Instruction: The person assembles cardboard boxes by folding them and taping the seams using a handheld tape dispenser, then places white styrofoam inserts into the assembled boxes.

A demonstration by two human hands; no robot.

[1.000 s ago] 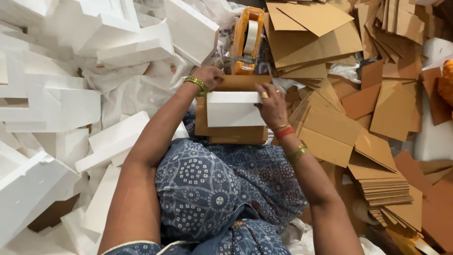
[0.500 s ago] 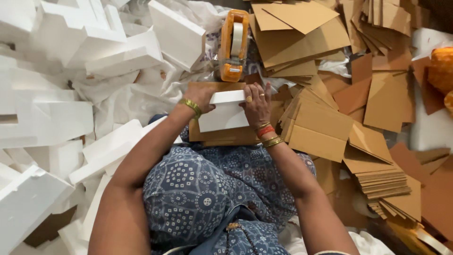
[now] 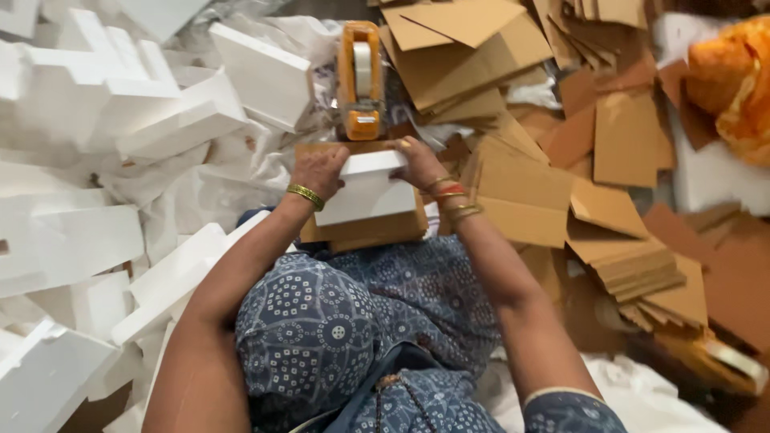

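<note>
Head view: your left hand (image 3: 319, 170) and right hand (image 3: 419, 163) each clasp an end of the white foam block (image 3: 365, 190), fingers curled over its far edge, holding it on the brown cardboard box (image 3: 377, 231) above your lap. Just beyond it sits the orange tape dispenser (image 3: 359, 78). Foam pieces (image 3: 104, 120) lie left, cardboard sheets (image 3: 561, 152) right.

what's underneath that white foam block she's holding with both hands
A brown cardboard box sits directly under the white foam block, resting on the person's lap. The left hand and right hand grip the block's ends. The box's inside is covered by the block.
</note>
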